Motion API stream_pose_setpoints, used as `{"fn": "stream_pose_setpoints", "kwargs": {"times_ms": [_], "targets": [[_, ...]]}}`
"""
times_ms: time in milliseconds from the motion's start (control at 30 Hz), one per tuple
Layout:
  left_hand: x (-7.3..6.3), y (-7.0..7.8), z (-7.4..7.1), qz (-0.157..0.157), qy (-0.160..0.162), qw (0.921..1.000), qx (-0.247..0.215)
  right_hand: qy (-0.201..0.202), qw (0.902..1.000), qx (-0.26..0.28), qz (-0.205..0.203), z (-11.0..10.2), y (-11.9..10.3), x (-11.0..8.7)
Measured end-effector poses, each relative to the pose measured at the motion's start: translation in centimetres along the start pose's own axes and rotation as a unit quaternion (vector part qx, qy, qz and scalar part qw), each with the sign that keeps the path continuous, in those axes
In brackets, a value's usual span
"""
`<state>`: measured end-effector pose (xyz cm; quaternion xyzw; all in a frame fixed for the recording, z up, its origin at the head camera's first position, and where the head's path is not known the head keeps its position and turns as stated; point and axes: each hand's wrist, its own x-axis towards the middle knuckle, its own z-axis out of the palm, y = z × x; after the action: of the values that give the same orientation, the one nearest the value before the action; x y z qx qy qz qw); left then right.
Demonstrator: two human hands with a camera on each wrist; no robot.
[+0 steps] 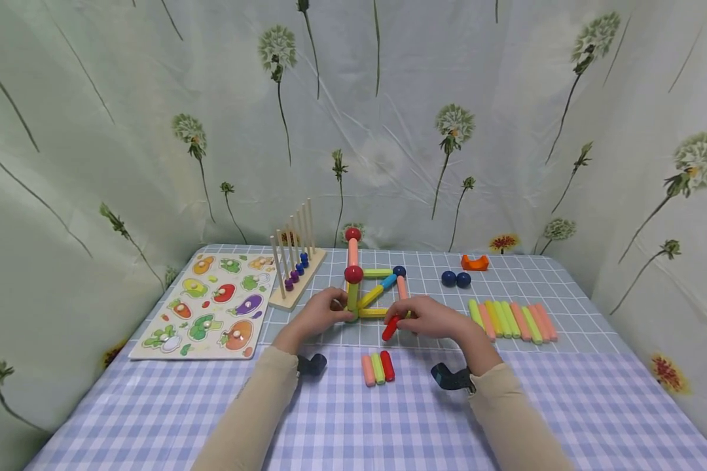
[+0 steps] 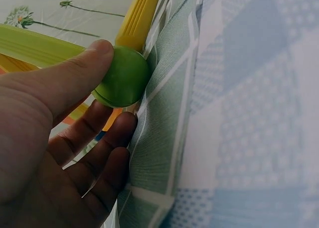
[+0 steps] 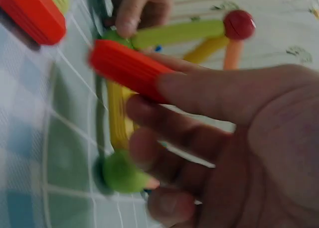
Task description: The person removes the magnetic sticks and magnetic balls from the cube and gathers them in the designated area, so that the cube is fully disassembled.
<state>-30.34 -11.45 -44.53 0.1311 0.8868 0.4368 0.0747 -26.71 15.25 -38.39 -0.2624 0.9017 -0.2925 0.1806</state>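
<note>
The fingers of the right hand (image 1: 427, 317) pinch one red rod (image 3: 129, 68) near one end, thumb on one side, with the other end jutting free just in front of the frame (image 1: 372, 297). The rod looks light, stiff and smooth, probably plastic or painted wood; its grooves should help the grip (the smooth faces could slip a little), and it seems hardly fragile. A hold nearer the middle would likely steady it, while an end hold leaves the far tip clear.

The fingers of the left hand (image 1: 324, 311) grip a green ball (image 2: 124, 78) at the frame's lower corner, thumb pressed against it. That joint is probably hard and slick, best braced from opposite sides.

On the frame show two red balls (image 1: 353, 274), one dark blue ball (image 1: 398, 271) and a second green ball (image 3: 122, 172).

Nearer the person, three rods lie on the tabletop (image 1: 342, 425): one pink rod (image 1: 368, 371), one light green rod (image 1: 378, 368), one more red rod (image 1: 387, 366). Farther right are about nine rods in a row (image 1: 511, 319), two loose blue balls (image 1: 448, 279) and one orange piece (image 1: 474, 263); left, one peg rack (image 1: 284, 302) and one puzzle board (image 1: 215, 347).
</note>
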Motion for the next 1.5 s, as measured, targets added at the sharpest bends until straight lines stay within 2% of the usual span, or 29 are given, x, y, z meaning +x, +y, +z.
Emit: {"fn": "stream_pose_setpoints", "kwargs": {"times_ms": [267, 433, 767, 1000, 1200, 1300, 1500], "targets": [[0.1, 0.0, 0.0, -0.002, -0.003, 1.0000, 0.002, -0.119, 0.9919, 0.009, 0.043, -0.4, 1.3, -0.6], [0.0, 0.0, -0.1, -0.009, -0.004, 0.9999, -0.001, -0.149, 0.9880, 0.007, 0.041, -0.1, 1.7, -0.4], [0.0, 0.1, -0.1, -0.006, -0.004, 1.0000, -0.002, -0.148, 0.9887, -0.003, 0.020, 0.7, 1.2, -0.1], [0.0, 0.1, 0.0, -0.008, -0.006, 0.9999, -0.004, -0.141, 0.9894, -0.006, 0.033, 1.5, 0.8, 0.3], [0.0, 0.0, 0.0, -0.007, -0.002, 1.0000, -0.001, -0.140, 0.9891, 0.015, 0.042, 1.8, 0.6, 0.5], [0.0, -0.1, 0.0, -0.006, -0.005, 1.0000, 0.000, -0.120, 0.9917, 0.012, 0.045, 1.7, 0.9, 0.5], [0.0, -0.1, 0.0, 0.002, -0.015, 0.9999, 0.005, -0.047, 0.9970, 0.002, 0.062, 1.3, 1.7, 0.7]]}}
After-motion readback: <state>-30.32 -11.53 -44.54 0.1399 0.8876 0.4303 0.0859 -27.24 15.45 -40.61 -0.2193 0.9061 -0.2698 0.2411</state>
